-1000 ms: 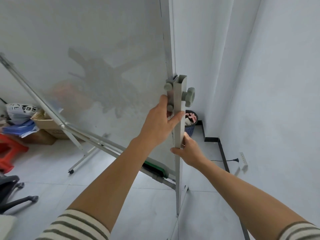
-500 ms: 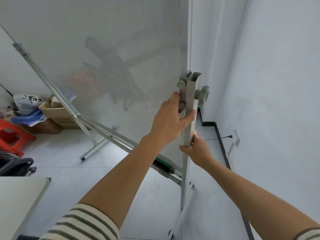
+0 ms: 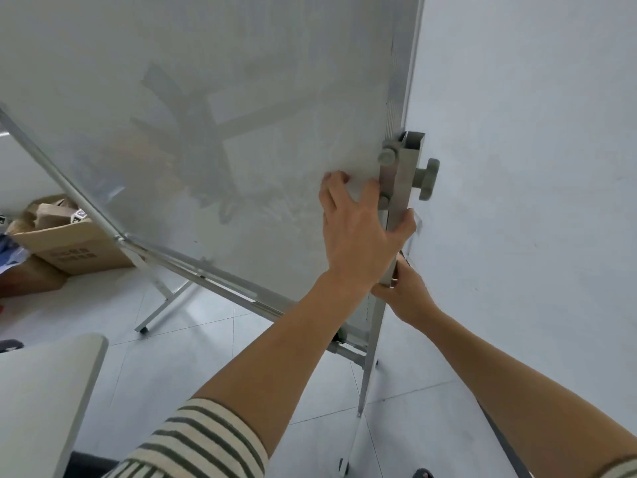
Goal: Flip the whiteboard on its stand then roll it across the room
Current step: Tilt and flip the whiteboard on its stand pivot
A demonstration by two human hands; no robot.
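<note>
Left hand (image 3: 358, 236): fingers lay spread on whiteboard (image 3: 206, 132), thumb hooked round stand post (image 3: 403, 188).
Right hand (image 3: 403, 291): gripped the stand post lower down.
Whiteboard: stood tilted, beside wall (image 3: 517, 201).

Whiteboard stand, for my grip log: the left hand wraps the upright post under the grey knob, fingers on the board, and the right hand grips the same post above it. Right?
Not quite. The head view shows the right hand gripping the post below the left hand, not above it. The rest holds: the left hand wraps the post under the grey knob, fingers on the whiteboard.
</note>
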